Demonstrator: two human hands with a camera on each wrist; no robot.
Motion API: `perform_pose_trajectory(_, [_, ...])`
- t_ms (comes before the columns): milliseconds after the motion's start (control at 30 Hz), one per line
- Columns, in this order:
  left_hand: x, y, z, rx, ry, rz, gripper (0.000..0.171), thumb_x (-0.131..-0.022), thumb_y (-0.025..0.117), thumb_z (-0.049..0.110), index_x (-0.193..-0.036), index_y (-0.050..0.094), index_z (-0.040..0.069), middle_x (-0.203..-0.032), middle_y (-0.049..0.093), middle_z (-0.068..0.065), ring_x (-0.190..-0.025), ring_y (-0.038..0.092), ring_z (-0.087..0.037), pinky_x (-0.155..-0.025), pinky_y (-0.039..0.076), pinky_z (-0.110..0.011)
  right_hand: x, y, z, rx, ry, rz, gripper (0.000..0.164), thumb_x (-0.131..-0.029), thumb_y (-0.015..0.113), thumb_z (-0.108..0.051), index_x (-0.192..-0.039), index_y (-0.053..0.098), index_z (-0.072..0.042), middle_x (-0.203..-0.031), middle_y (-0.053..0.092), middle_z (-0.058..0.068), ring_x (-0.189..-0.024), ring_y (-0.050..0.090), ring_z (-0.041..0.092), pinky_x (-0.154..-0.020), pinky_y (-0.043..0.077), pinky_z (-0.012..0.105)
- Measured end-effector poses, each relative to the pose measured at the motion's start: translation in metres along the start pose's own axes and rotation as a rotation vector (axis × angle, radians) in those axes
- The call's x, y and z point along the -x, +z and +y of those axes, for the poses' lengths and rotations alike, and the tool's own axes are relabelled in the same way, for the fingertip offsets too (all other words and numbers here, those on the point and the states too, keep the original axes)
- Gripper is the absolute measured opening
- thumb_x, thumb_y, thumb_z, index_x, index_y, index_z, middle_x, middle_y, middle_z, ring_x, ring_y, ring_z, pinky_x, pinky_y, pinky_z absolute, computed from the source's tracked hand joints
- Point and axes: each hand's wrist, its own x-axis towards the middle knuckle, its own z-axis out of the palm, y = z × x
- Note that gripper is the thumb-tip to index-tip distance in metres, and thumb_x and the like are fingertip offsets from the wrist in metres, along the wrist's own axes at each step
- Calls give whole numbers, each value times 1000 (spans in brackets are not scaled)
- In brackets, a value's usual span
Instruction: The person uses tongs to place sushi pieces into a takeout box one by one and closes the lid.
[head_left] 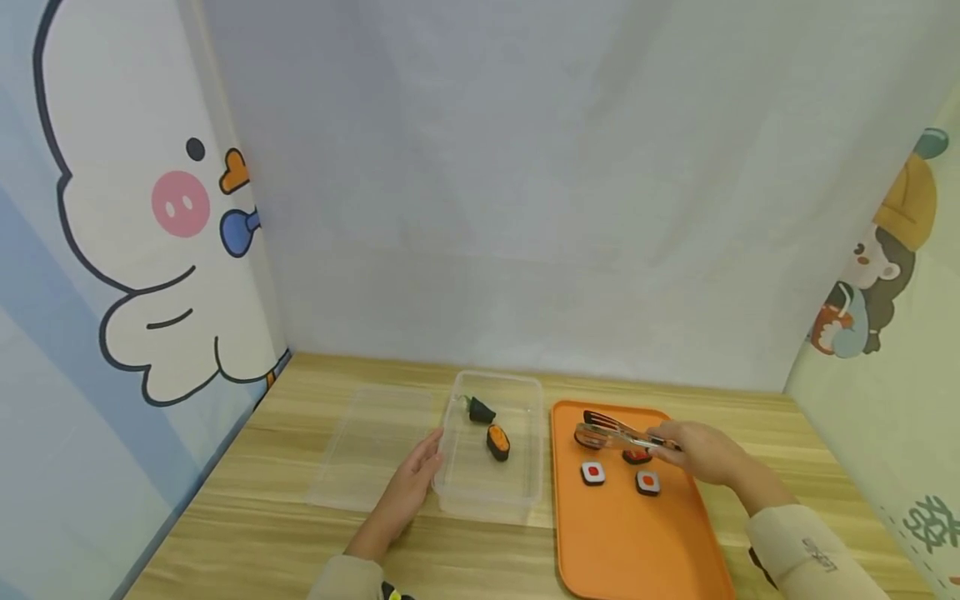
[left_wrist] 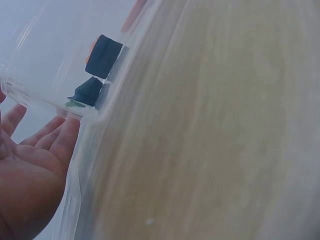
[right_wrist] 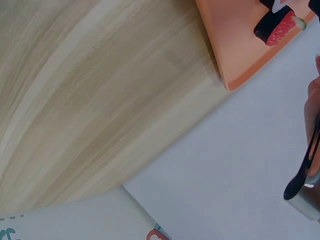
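My left hand point(head_left: 411, 483) rests its extended fingers against the left wall of a clear plastic container point(head_left: 487, 504). Inside lie a dark cone-shaped sushi roll with a green end point(head_left: 481, 410) and an orange-topped gunkan sushi point(head_left: 498, 442). On the right, my right hand point(head_left: 701, 452) grips metal tongs point(head_left: 626, 435) over the orange tray point(head_left: 622, 542). The tong tips are at a dark-wrapped sushi piece point(head_left: 590, 440) near the tray's far left corner, partly covering it. A red-topped sushi point(head_left: 637, 457) lies beneath the tongs, nearer the hand.
Two square sushi rolls, one with a red centre point(head_left: 592, 473) and one with an orange-red centre point(head_left: 647, 482), sit on the tray. A flat clear lid point(head_left: 367, 442) lies left of the container. Behind the wooden table point(head_left: 247, 517) hangs a pale cloth wall point(head_left: 525, 208), with printed walls either side.
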Motion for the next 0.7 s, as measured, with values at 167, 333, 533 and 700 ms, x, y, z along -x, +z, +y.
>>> perform_pose_trajectory(167, [1,1,1,0,0,3,50,-107,42,20,-153,29,6,-152,26,-30,-138,26,-43,-109,26,-56,-5,-12,-7,32,-3,23,36,-97,63,-25,-119,66,4,-114,65,18,-104,61,40,-85,49,55])
perform_pose_trajectory(333, [1,0,0,18,1,4,51,-106,42,19,-153,28,6,-152,25,-30,-139,24,-43,-110,25,-56,-14,-22,-14,38,-27,45,38,-98,61,-25,-123,64,3,-114,65,17,-98,63,35,-82,51,52])
perform_pose_trajectory(533, [1,0,-2,14,2,4,51,-107,42,20,-153,28,5,-152,24,-31,-138,25,-45,-108,26,-57,-29,-26,-27,10,5,25,46,-100,57,-33,-131,60,1,-129,57,24,-115,55,44,-91,45,59])
perform_pose_trajectory(700, [0,1,-2,6,-5,7,51,-107,42,21,-153,29,6,-151,26,-31,-137,26,-46,-107,28,-58,-45,-26,-41,4,9,6,46,-100,56,-32,-133,58,0,-132,56,22,-115,56,42,-91,45,58])
